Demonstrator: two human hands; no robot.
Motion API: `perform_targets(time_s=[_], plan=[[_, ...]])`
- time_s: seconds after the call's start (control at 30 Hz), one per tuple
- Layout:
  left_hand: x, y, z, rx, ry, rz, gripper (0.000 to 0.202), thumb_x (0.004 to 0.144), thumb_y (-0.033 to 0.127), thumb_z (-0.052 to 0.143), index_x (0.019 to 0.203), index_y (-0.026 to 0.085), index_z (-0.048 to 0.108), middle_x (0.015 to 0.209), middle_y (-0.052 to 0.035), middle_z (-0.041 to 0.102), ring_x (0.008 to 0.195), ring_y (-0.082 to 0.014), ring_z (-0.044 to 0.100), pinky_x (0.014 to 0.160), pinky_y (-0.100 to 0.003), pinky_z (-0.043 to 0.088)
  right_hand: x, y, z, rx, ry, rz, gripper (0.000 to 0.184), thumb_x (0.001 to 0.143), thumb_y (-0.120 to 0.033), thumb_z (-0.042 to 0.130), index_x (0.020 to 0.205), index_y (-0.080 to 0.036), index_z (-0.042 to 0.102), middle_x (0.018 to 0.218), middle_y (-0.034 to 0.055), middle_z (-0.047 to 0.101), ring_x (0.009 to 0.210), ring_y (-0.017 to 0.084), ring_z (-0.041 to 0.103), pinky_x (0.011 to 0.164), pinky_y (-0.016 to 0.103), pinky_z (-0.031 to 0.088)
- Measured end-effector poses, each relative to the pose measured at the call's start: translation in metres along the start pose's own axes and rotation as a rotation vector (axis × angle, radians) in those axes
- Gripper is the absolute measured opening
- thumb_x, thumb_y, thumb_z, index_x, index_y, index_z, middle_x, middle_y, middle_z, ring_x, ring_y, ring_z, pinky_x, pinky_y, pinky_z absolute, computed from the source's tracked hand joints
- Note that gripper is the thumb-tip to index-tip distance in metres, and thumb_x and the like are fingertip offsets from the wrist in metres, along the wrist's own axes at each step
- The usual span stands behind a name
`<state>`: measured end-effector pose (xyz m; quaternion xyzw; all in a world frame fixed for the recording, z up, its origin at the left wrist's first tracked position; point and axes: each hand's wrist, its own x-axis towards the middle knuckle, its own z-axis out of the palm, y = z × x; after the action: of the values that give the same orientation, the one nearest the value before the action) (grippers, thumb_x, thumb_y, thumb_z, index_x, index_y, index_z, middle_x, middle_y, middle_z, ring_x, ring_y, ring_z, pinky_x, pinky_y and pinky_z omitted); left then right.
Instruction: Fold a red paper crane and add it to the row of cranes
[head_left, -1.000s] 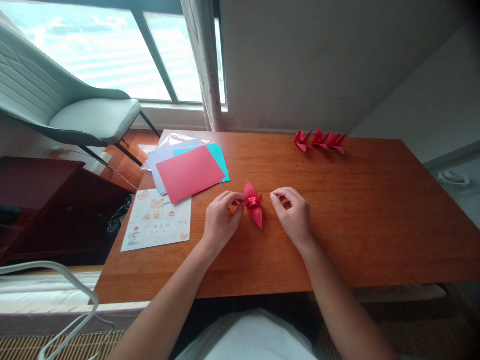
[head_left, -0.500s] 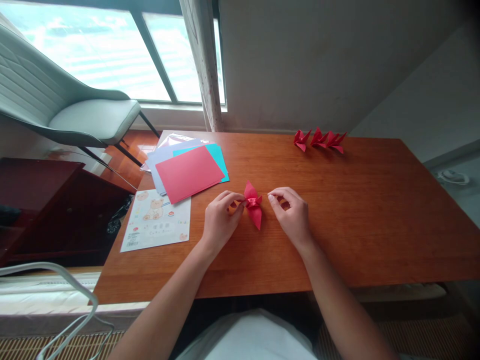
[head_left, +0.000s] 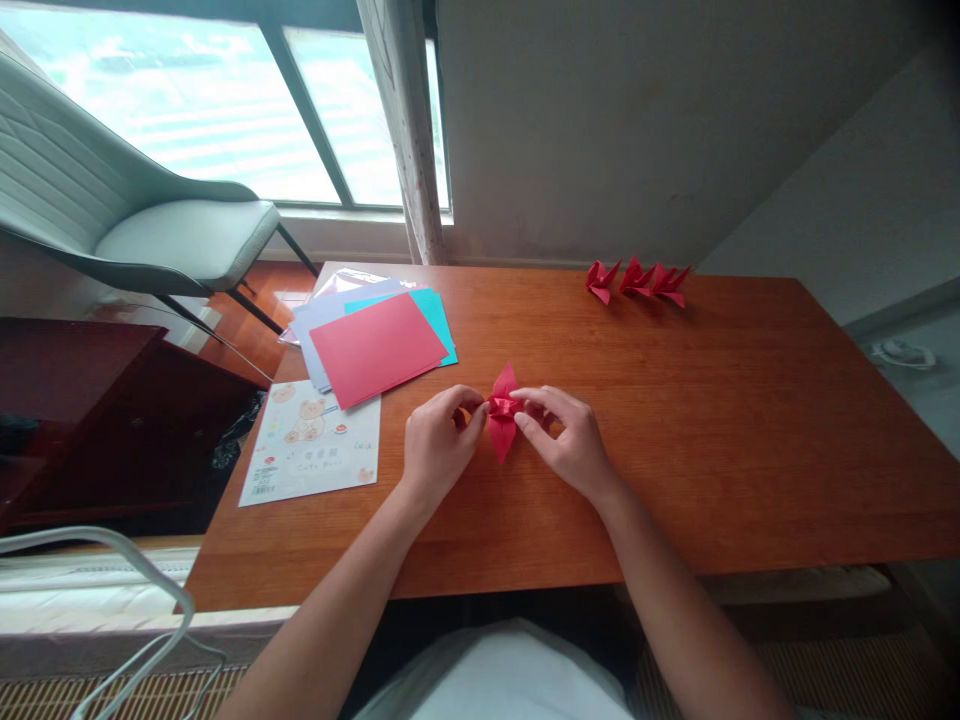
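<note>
A small red folded paper figure (head_left: 502,412) stands near the middle of the wooden table (head_left: 675,450). My left hand (head_left: 436,448) pinches its left side between thumb and fingertips. My right hand (head_left: 561,440) pinches its right side, fingers curled on the fold. Both hands rest on the table top, close together, with the paper between them.
A stack of coloured sheets (head_left: 375,340) with a red one on top lies at the left. A printed packet with a bear picture (head_left: 313,438) is in front of it. Three folded red figures (head_left: 637,280) sit at the far edge. A grey chair (head_left: 135,220) stands by the window.
My right hand has moved left and closed on the paper figure, which it was not touching before. The figure has turned more upright. My left hand has kept its pinch.
</note>
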<state>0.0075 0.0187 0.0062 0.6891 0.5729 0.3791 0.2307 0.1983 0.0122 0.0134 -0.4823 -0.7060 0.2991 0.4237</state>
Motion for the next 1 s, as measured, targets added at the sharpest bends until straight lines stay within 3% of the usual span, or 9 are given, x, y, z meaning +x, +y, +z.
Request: perform_targets(time_s=[0.17, 0.33, 0.5, 1.0], plan=[[-0.001, 0.003, 0.002, -0.029, -0.04, 0.072, 0.01, 0.091, 0.021, 0.063, 0.094, 0.021, 0.072, 0.088, -0.0024, 0.077, 0.068, -0.0133, 0.064, 0.063, -0.024, 0.047, 0.001, 0.003, 0.003, -0.012, 0.044, -0.024, 0.013, 0.094, -0.023, 0.061, 0.094, -0.023, 0.074, 0.088, 0.0031, 0.075, 0.071, 0.016, 0.064, 0.065, 0.029, 0.049], [-0.001, 0.003, 0.004, -0.05, -0.05, 0.16, 0.019, 0.093, 0.017, 0.059, 0.104, 0.022, 0.073, 0.103, -0.0057, 0.078, 0.089, -0.0187, 0.07, 0.08, -0.031, 0.053, -0.001, 0.007, 0.005, 0.019, 0.082, 0.034, 0.01, 0.092, -0.027, 0.067, 0.095, -0.023, 0.076, 0.092, 0.0029, 0.078, 0.072, 0.017, 0.068, 0.067, 0.029, 0.052], [-0.003, 0.005, 0.002, 0.099, -0.001, 0.305, 0.02, 0.094, 0.019, 0.06, 0.11, 0.023, 0.072, 0.112, -0.0056, 0.077, 0.103, -0.0242, 0.067, 0.093, -0.041, 0.048, -0.002, 0.01, 0.009, 0.062, 0.095, 0.097, 0.012, 0.09, -0.033, 0.071, 0.093, -0.024, 0.077, 0.09, 0.0029, 0.078, 0.071, 0.017, 0.069, 0.065, 0.029, 0.052], [-0.005, 0.009, 0.01, 0.04, 0.053, 0.384, 0.008, 0.091, 0.025, 0.068, 0.096, 0.02, 0.072, 0.091, -0.0047, 0.077, 0.083, -0.021, 0.065, 0.08, -0.035, 0.053, -0.002, -0.001, 0.011, -0.024, 0.181, -0.026, 0.009, 0.09, -0.028, 0.072, 0.086, -0.021, 0.077, 0.077, 0.0027, 0.075, 0.064, 0.015, 0.062, 0.062, 0.029, 0.046]])
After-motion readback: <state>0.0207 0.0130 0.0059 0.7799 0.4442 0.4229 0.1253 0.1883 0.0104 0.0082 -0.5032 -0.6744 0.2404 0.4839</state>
